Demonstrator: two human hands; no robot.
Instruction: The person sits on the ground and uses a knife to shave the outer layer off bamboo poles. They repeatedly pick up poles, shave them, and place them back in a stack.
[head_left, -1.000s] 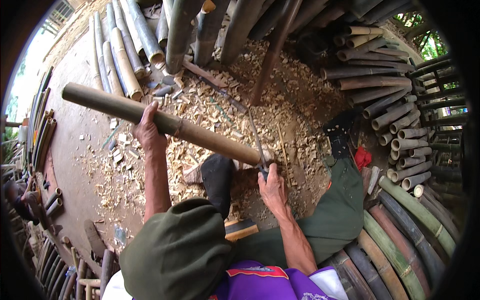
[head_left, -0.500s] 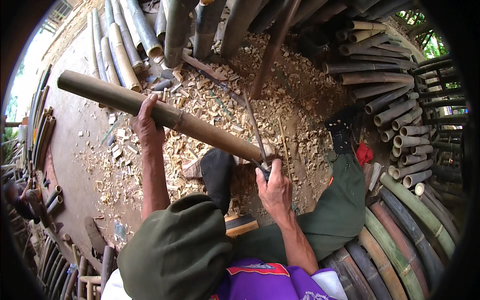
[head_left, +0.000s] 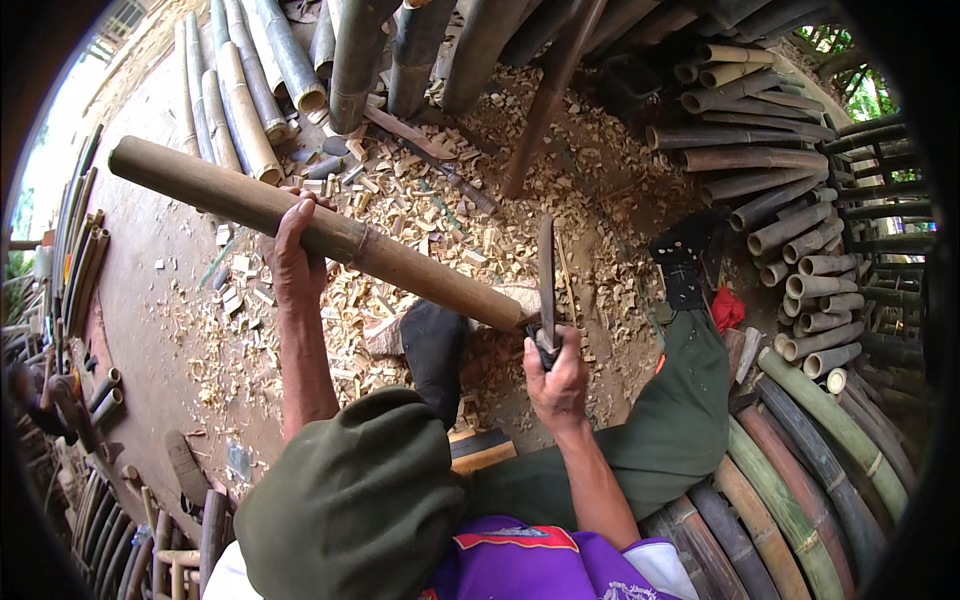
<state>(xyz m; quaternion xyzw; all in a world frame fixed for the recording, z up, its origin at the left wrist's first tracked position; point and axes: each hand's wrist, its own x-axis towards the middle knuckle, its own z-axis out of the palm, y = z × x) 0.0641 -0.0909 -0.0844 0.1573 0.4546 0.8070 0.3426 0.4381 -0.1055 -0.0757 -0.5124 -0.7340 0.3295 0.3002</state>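
Nearest the camera, the person's green-clad knee (head_left: 350, 500) and a purple cloth (head_left: 520, 565) fill the lower edge, hiding the ground below them. No container shows anywhere; the only holders are loose stacks of poles.

The right hand (head_left: 556, 378) is closed in a fist around the dark handle of a long-bladed knife (head_left: 546, 280). The blade stands nearly upright and rises away from the hand, its lower part just beside the near end of the bamboo pole (head_left: 320, 235); whether the edge touches the pole cannot be made out. The fingers wrap fully round, so the handle is mostly hidden.

The left hand (head_left: 292, 255) grips the pole at about its middle, fingers curled over the top and thumb side under, closed tight on it. The pole slants from its near end by the knife, above a dark shoe (head_left: 432, 345), up toward the far left, its far end held clear of the ground.

Beneath lies a wide scatter of pale chips (head_left: 440, 215) on the earth floor (head_left: 150, 310). A green trouser leg (head_left: 670, 430) stretches right to a black sandal (head_left: 685, 265), with a red rag (head_left: 727, 308) beside it.

Farther off, cut bamboo lengths (head_left: 250, 100) lie at the far left edge of the floor, and stacked bamboo (head_left: 800, 270) curves round the right edge, ends partly lost in shadow.
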